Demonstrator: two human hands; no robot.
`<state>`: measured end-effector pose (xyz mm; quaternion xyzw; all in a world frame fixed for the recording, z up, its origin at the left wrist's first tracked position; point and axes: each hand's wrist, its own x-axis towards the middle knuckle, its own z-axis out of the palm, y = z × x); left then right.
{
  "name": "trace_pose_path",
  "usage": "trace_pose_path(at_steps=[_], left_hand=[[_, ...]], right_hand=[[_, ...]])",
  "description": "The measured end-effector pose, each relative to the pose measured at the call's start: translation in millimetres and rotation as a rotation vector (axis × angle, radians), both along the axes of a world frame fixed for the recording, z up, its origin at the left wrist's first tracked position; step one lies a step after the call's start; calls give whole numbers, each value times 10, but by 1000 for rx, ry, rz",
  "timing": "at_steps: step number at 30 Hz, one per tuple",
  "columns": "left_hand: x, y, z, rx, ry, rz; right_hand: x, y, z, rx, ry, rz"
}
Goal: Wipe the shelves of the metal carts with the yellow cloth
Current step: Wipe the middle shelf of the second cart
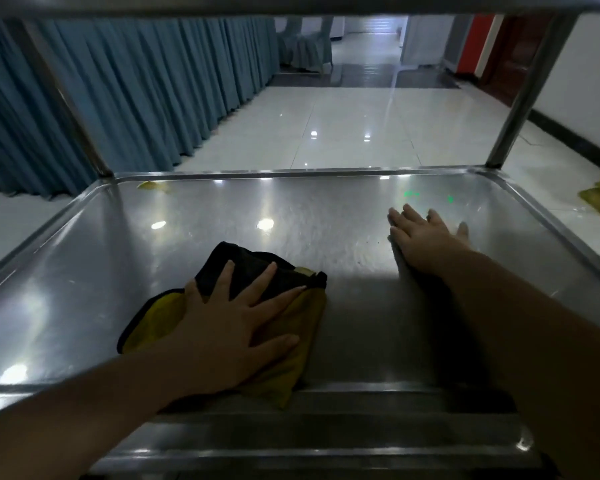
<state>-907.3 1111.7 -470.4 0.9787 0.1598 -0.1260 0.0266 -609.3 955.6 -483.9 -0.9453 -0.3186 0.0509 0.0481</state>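
The yellow cloth (293,336), with a dark side folded over at its top, lies on the steel shelf (222,209) of a metal cart, near the front edge. My left hand (236,320) presses flat on the cloth with fingers spread. My right hand (421,237) rests flat on the bare shelf to the right, fingers straight, apart from the cloth. The shelf has a raised rim all round.
A small yellow scrap (153,186) lies in the far left corner of the shelf. Cart posts (520,98) rise at the far corners to an upper shelf overhead. Beyond are a glossy tiled floor, teal table skirting (136,91) on the left and a white wall at right.
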Motion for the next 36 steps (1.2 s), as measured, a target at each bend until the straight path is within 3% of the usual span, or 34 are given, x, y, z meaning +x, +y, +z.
trace_pose_path(at_steps=[5,12,15,22,26,30,33,36], left_hand=[[969,122,48,3,47,-46],[2381,209,35,-51,-48,197],[2155,76,53,-44,-13,148],[570,-605,-2,-21,1,-74],[1327,-386,-11,35,-50,31],[2299,-124,0,-39,-94,181],[2441,-171,0,-17,-104,220],[2067,-315,14,-14,-95,186]], right_hand=[[28,-25,-116,28,-28,-15],[122,-2,-187,49,-61,-17],[133,-19,-169,57,-42,-11],[69,-1,-136,57,-24,-43],[16,-37,-139,64,-47,-35],[26,-51,-130,80,-52,-27],[57,-57,-116,81,-40,-24],[60,-59,-89,78,-2,-18]])
